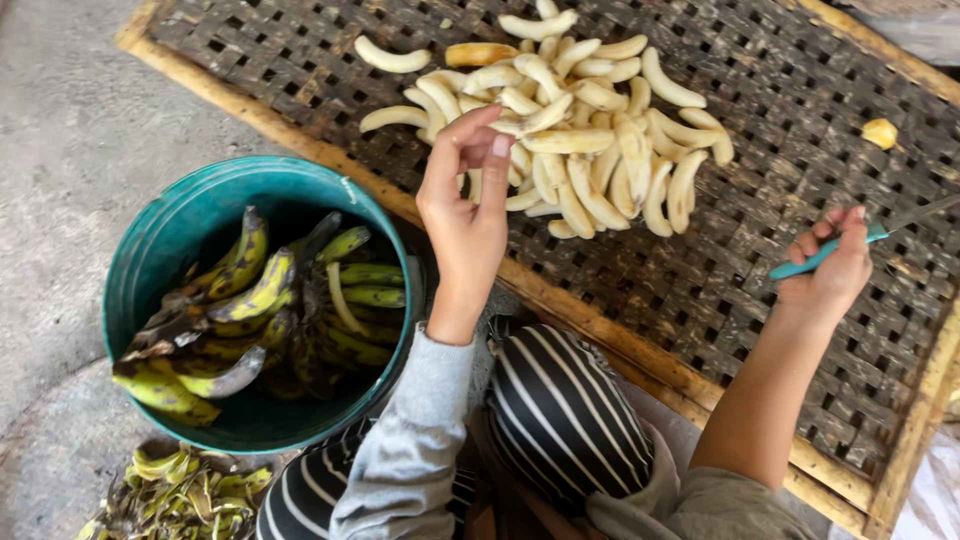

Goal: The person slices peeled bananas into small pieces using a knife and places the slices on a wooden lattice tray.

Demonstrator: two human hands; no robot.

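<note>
The left hand [466, 200] is raised over the near edge of the woven tray [780, 90], forearm coming up from a grey sleeve [410, 450], wrist straight, palm turned toward the camera. Its fingers are loosely curled, thumb and forefinger tips close together just at the near side of the pile of peeled bananas [570, 130]; whether they pinch anything I cannot tell, and the hand looks otherwise empty.

The right hand [830, 270] is out to the right over the tray, bare forearm angled up from the elbow, fingers wrapped around the teal handle of a knife [830, 250], whose blade points away to the right.

The peeled bananas lie heaped in the middle of the tray, a few strays around the pile's edge. On the ground just left of the tray stands a green bucket [170, 230] filled with unpeeled bananas [270, 310]. A heap of peels [180, 495] lies on the ground below the bucket.
</note>
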